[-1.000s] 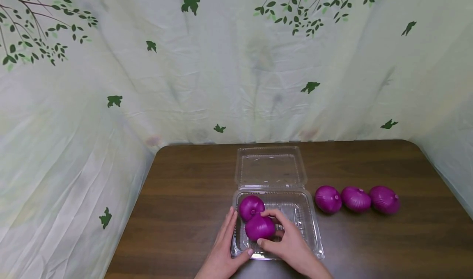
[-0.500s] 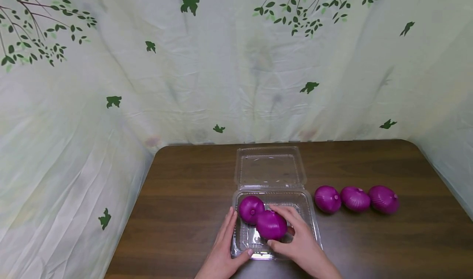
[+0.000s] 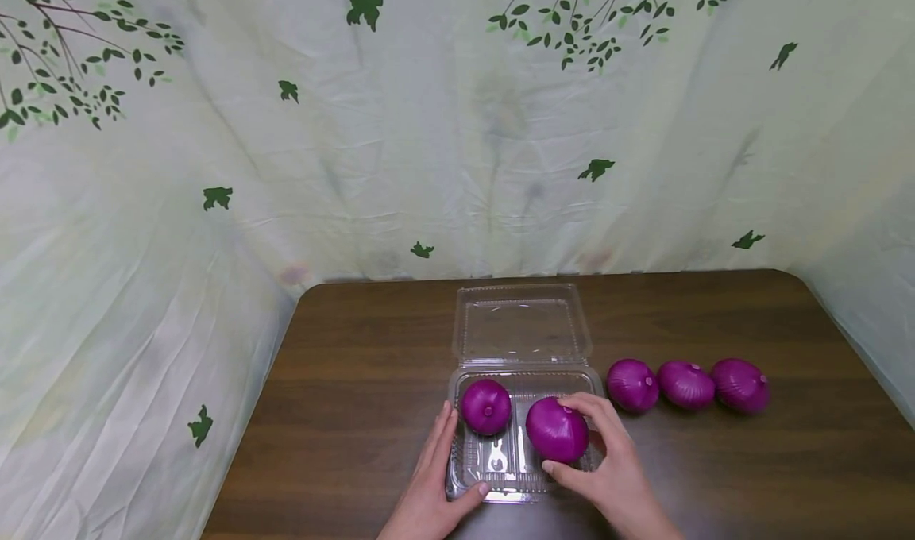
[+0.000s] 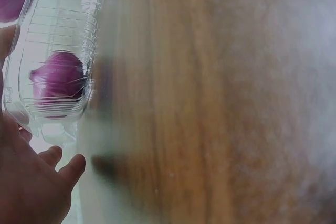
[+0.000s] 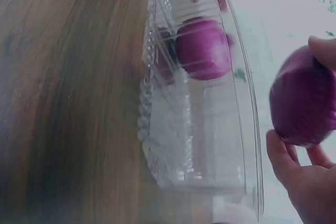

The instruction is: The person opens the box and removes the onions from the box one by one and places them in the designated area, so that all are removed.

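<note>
A clear plastic clamshell container (image 3: 509, 495) lies unfolded on the table, its lid (image 3: 522, 324) laid back. One purple onion (image 3: 486, 406) sits in its back left corner, also visible through the clear wall in the left wrist view. My right hand (image 3: 613, 462) grips another purple onion (image 3: 556, 432) between thumb and fingers over the container's right half. In the right wrist view this held onion (image 5: 302, 98) is raised above the rim. My left hand (image 3: 432, 484) rests at the container's front left corner, fingers straight along the left side, thumb at the front rim.
Three more purple onions, a left one (image 3: 632, 386), a middle one (image 3: 686, 385) and a right one (image 3: 741, 386), lie in a row on the brown wooden table (image 3: 372, 349), right of the container. A leaf-patterned white curtain (image 3: 457, 143) hangs behind the table.
My right hand has carried its onion rightward, away from the onion in the back left corner, to over the container's right half. The left hand has stayed in place.
</note>
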Motion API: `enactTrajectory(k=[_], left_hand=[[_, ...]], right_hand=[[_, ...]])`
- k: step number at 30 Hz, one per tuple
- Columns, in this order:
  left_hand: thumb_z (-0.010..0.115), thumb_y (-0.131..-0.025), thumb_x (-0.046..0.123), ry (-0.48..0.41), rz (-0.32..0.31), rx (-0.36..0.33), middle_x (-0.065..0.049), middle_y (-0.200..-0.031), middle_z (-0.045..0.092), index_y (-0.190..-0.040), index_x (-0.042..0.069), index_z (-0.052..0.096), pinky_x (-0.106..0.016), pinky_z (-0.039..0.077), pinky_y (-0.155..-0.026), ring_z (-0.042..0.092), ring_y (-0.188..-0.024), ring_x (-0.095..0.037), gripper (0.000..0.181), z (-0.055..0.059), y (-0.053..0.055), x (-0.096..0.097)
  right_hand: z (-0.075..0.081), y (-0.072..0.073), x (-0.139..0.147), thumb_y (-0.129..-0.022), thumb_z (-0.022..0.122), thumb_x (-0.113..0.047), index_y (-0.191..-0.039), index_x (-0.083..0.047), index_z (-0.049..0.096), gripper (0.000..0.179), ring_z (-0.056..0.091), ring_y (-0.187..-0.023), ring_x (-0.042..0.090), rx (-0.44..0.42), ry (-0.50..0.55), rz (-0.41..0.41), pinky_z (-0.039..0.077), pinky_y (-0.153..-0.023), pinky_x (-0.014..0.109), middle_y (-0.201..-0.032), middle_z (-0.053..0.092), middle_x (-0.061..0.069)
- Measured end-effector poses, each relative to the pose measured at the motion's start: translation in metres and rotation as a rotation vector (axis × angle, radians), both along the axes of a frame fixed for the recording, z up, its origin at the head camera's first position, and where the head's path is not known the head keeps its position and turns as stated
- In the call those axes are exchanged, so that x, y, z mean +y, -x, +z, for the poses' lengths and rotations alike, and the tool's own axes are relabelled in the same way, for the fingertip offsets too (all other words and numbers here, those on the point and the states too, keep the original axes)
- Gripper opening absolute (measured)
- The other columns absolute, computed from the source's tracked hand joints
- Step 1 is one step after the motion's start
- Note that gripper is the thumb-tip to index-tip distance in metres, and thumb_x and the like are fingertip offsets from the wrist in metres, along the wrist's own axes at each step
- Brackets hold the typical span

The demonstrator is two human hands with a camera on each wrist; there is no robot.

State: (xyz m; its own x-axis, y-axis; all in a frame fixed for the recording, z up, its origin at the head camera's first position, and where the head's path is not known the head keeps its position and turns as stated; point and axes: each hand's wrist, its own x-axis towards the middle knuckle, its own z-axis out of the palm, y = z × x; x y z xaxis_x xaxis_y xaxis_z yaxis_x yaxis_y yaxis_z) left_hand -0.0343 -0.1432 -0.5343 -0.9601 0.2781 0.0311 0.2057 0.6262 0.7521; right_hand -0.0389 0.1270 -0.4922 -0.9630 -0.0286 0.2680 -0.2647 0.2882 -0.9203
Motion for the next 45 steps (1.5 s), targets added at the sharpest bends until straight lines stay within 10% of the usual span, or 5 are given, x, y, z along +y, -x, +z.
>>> enactTrajectory(k=[8,21,27,45], left_hand=[[0.076,-0.081,0.051,0.000,0.007,-0.031,0.013,-0.164,0.003,-0.159,0.026,0.014,-0.058,0.024,-0.110,0.009,-0.149,-0.021,0.103,0.001,0.000,0.000],[0.075,-0.081,0.052,-0.004,0.006,-0.030,0.012,-0.164,0.003,-0.159,0.026,0.014,-0.058,0.022,-0.110,0.008,-0.149,-0.021,0.103,0.001,0.000,0.000],[0.075,-0.082,0.051,-0.009,0.011,-0.035,0.012,-0.164,0.003,-0.159,0.026,0.014,-0.059,0.023,-0.110,0.010,-0.148,-0.021,0.102,0.001,0.000,0.001],[0.075,-0.082,0.050,-0.029,0.010,-0.032,0.011,-0.164,0.003,-0.159,0.026,0.014,-0.060,0.025,-0.110,0.012,-0.148,-0.022,0.101,0.001,0.000,0.001]], right_hand=[[-0.003,-0.005,0.018,-0.059,0.090,0.010,-0.127,-0.006,0.058,0.077,0.049,-0.117,0.012,0.041,0.073,-0.085,0.047,-0.090,0.014,-0.134,0.048,0.009],[-0.006,-0.016,0.052,-0.073,0.088,-0.011,-0.139,-0.014,0.048,0.077,0.046,-0.114,0.002,-0.226,-0.025,-0.276,0.040,-0.086,0.005,-0.133,0.047,0.000],[-0.018,-0.018,0.069,-0.074,0.087,-0.010,-0.138,-0.011,0.048,0.075,0.048,-0.110,-0.005,-0.208,-0.064,-0.320,0.041,-0.084,0.004,-0.130,0.048,0.001],[-0.035,-0.018,0.103,-0.068,0.091,-0.025,-0.134,-0.015,0.054,0.076,0.052,-0.103,0.006,-0.152,-0.478,-0.263,0.043,-0.078,0.011,-0.126,0.056,0.006]])
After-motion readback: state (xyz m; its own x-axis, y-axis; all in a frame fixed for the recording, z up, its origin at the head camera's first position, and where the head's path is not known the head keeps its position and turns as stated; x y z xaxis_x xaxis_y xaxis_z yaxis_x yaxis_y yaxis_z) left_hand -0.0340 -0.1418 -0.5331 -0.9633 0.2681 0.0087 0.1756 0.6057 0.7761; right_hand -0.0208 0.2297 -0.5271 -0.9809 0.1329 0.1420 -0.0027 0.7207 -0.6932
